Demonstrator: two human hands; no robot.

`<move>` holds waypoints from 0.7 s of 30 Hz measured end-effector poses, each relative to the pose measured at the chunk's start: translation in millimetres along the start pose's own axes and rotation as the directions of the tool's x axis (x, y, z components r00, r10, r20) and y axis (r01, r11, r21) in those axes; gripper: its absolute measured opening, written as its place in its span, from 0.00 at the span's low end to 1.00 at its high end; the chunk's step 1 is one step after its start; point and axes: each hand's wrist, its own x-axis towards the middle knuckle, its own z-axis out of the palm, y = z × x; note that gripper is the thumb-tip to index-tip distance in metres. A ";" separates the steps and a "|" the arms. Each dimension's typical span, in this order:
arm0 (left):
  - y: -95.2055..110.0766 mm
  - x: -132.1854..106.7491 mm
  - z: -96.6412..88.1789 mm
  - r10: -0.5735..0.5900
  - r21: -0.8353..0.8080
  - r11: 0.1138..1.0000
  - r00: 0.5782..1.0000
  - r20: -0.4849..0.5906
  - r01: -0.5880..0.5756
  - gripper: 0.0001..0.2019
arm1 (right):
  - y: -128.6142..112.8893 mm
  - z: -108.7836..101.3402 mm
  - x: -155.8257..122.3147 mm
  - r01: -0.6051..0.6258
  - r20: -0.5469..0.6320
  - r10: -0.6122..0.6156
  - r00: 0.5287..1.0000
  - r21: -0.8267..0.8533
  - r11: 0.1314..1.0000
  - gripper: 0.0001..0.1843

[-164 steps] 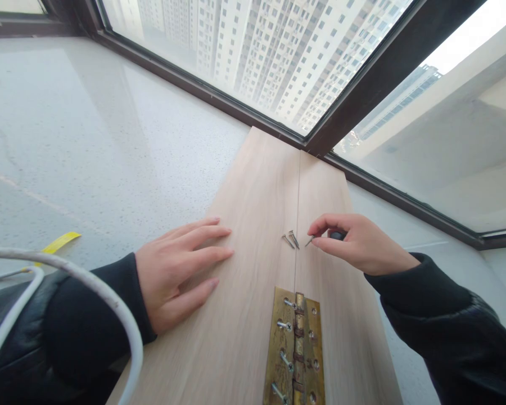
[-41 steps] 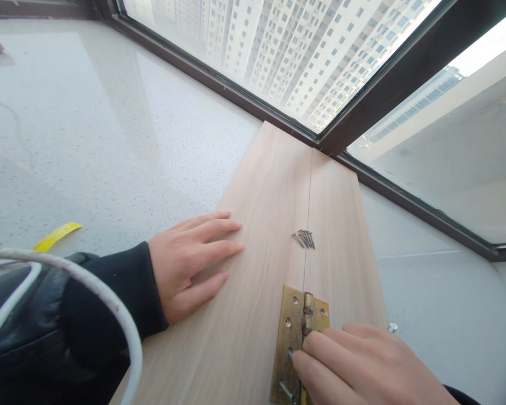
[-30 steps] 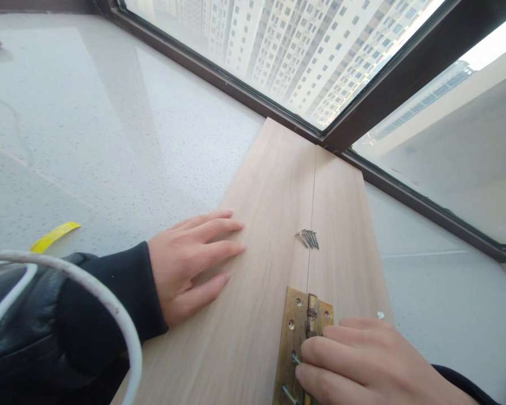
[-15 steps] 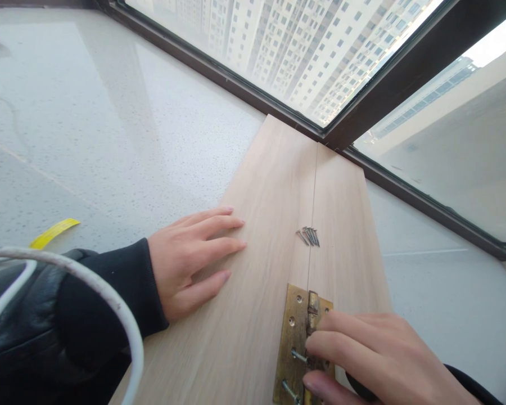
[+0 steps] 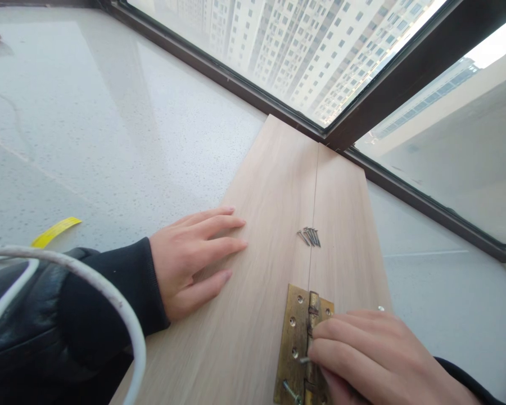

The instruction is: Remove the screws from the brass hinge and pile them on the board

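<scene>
My left hand [image 5: 198, 261] lies on the left pale wooden board [image 5: 257, 225], fingers spread, holding nothing. My right hand [image 5: 371, 354] is closed in a pinch over the brass hinge [image 5: 283, 360], with a small screw [image 5: 305, 360] sticking out from the fingertips. The hinge lies flat across the seam between the two boards, and my hand hides much of its right leaf. Another screw [image 5: 293, 392] stands tilted in a lower hole of the left leaf. Several loose screws [image 5: 310, 236] lie in a small group on the seam beyond the hinge.
A white cable [image 5: 122, 306] loops in front of my left sleeve. A yellow strip [image 5: 57, 232] lies on the speckled white surface [image 5: 160, 140]. The boards' far ends reach the dark window frame [image 5: 274, 109]. A small shiny bit [image 5: 380, 308] shows above my right hand.
My right fingers have closed on the screw and drawn it out of its hole in the left leaf, slightly to the right. My left hand stays in place.
</scene>
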 end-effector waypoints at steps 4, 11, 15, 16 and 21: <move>-0.1 0.1 -0.2 -0.001 -0.003 1.000 1.000 0.003 0.001 0.17 | 16.5 -9.1 -3.6 -0.095 -0.111 0.111 0.988 0.140 0.986 0.11; -0.9 0.0 0.5 -0.002 -0.002 1.000 1.000 -0.010 0.002 0.17 | 91.8 -34.4 9.6 -0.527 -0.115 0.547 0.829 0.163 0.834 0.09; -0.7 -0.3 0.9 -0.001 -0.004 1.000 1.000 -0.008 0.001 0.17 | 114.0 -33.5 24.6 -0.584 -0.072 0.602 0.795 0.179 0.792 0.11; -0.6 -0.3 0.8 -0.001 -0.004 1.000 1.000 -0.005 0.001 0.17 | 115.2 -32.0 27.8 -0.589 -0.057 0.607 0.793 0.187 0.787 0.11; -0.3 -0.1 0.7 -0.003 -0.006 1.000 1.000 0.002 0.003 0.17 | 113.7 -24.1 33.0 -0.591 -0.048 0.620 0.783 0.254 0.766 0.13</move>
